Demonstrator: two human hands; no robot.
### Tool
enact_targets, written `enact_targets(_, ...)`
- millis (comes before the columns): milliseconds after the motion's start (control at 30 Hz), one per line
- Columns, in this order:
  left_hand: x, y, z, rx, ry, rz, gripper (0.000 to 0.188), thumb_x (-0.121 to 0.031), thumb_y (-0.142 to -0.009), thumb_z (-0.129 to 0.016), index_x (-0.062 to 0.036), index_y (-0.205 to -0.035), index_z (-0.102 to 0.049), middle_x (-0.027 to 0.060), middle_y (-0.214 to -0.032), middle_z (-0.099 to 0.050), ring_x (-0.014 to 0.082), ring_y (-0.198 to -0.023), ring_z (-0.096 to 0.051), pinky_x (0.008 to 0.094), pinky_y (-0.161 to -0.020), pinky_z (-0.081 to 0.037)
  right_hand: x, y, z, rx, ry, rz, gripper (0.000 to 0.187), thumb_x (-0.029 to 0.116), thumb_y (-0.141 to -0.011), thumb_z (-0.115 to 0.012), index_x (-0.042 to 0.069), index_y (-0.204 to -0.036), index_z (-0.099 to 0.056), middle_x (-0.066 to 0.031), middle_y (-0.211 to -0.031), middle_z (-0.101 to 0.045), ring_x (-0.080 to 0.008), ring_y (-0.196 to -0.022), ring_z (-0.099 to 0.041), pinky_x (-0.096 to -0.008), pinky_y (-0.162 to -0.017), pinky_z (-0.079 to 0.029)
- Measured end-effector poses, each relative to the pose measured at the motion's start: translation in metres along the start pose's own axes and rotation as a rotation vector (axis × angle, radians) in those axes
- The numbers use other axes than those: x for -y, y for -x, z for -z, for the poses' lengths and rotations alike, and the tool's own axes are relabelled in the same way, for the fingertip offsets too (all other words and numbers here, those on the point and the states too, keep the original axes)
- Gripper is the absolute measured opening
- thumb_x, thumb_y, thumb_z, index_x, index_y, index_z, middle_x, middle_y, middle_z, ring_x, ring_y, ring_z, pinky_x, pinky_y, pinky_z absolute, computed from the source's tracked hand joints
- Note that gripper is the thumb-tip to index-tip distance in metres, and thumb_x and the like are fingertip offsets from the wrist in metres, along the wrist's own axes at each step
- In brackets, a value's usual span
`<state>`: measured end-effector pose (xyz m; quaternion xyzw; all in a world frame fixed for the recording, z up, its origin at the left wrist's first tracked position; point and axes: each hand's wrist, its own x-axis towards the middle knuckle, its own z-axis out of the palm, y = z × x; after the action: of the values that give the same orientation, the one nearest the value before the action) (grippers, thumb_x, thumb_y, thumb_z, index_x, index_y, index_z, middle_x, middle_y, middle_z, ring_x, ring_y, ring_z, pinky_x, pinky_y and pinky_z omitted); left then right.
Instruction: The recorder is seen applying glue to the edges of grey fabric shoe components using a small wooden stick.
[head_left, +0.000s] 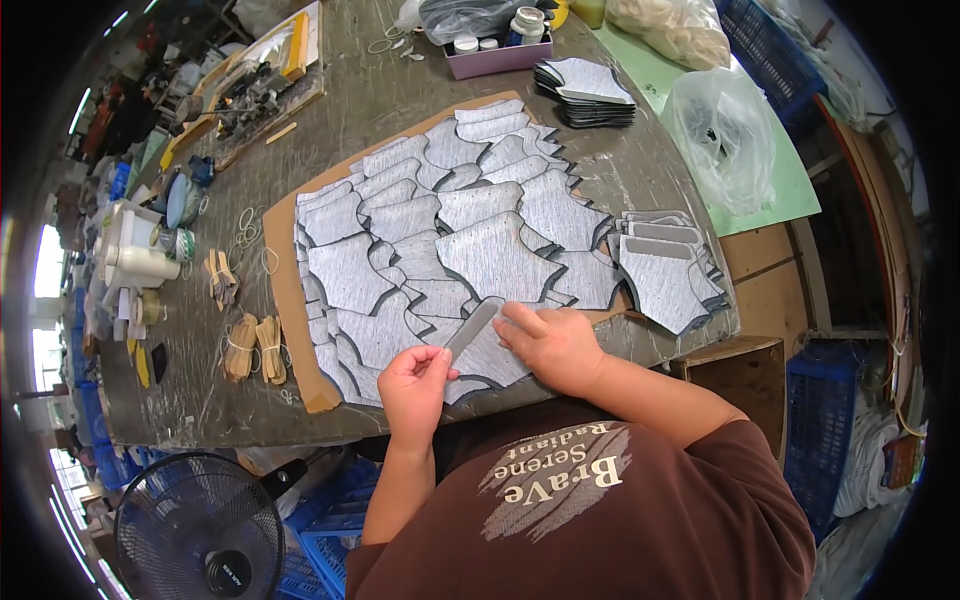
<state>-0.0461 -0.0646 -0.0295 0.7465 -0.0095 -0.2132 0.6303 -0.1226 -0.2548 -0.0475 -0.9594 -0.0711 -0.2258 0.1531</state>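
Between finger and thumb, my left hand (413, 388) pinches the lower end of a narrow grey strip (472, 326) with rounded ends. The strip slants up to the right over a flat grey cut piece (490, 358) with dark edges. My right hand (555, 348) is closed beside the strip's upper end, its fingertips bent down at the grey piece; whether they grip anything is hidden. Ahead of both hands, many overlapping grey cut pieces (480, 250) lie in rows on a brown cardboard sheet (285, 290).
More narrow grey strips (660, 240) rest on a pile of cut pieces (665, 285) at right. Beyond are a dark-edged stack (585, 90) and a purple box (500, 60) with jars. Bundled wooden sticks (255, 350) lie left. A black fan (200, 530) stands below the table edge.
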Motion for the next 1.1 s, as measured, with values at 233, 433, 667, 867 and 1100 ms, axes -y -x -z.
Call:
enact_targets(233,-0.005,0.001,-0.002,-0.013,-0.105,0.01,0.008,-0.002,-0.083,-0.063,0.0061,-0.085,-0.062,0.0063,-0.073,-0.064,0.0095,-0.061,-0.061,0.0206,-0.057,-0.049,0.0,0.002,-0.003,0.017,0.072,0.035,0.015,0.015,-0.072,-0.063,0.013,-0.086,-0.067,0.0057,-0.111,-0.06,-0.0099,-0.05,-0.048,-0.0269,-0.045,-0.043)
enact_targets(433,-0.003,-0.003,-0.002,-0.02,-0.287,-0.112,0.008,-0.003,-0.08,-0.065,0.0047,-0.079,-0.063,0.0059,-0.069,-0.063,0.0091,-0.057,-0.057,0.0228,-0.053,-0.045,0.001,0.0,0.0,0.066,0.1,0.03,0.019,0.014,-0.071,-0.061,0.013,-0.089,-0.066,0.0063,-0.114,-0.059,-0.01,-0.051,-0.05,-0.0267,-0.046,-0.044)
enact_targets(667,-0.01,-0.003,-0.003,-0.033,-0.741,-0.35,0.006,-0.006,-0.076,-0.066,-0.0008,-0.075,-0.063,0.0108,-0.068,-0.06,0.0196,-0.061,-0.058,0.0281,-0.057,-0.044,-0.002,0.002,-0.001,0.113,0.031,0.017,0.03,0.014,-0.068,-0.058,0.008,-0.096,-0.063,0.0,-0.117,-0.057,-0.0141,-0.056,-0.055,-0.0297,-0.051,-0.047)
enact_targets(867,-0.003,0.009,0.006,0.002,-0.266,-0.617,0.01,0.008,-0.076,-0.063,-0.0005,-0.079,-0.06,0.0128,-0.089,-0.062,0.0165,-0.069,-0.056,0.0268,-0.066,-0.046,-0.001,-0.005,0.009,-0.108,-0.35,-0.257,0.036,0.021,-0.078,-0.068,0.009,-0.11,-0.056,-0.0066,-0.108,-0.058,-0.0197,-0.063,-0.063,-0.0332,-0.053,-0.049)
enact_targets(1100,-0.002,0.013,0.001,0.151,0.345,-0.329,0.024,0.004,-0.086,-0.057,-0.0008,-0.105,-0.043,0.0135,-0.092,-0.062,0.0149,-0.078,-0.061,0.0267,-0.075,-0.05,0.002,0.001,0.036,-0.232,-0.644,-0.471,0.01,0.003,-0.079,-0.064,0.004,-0.086,-0.056,-0.0105,-0.074,-0.059,-0.0255,-0.063,-0.06,-0.0307,-0.059,-0.047)
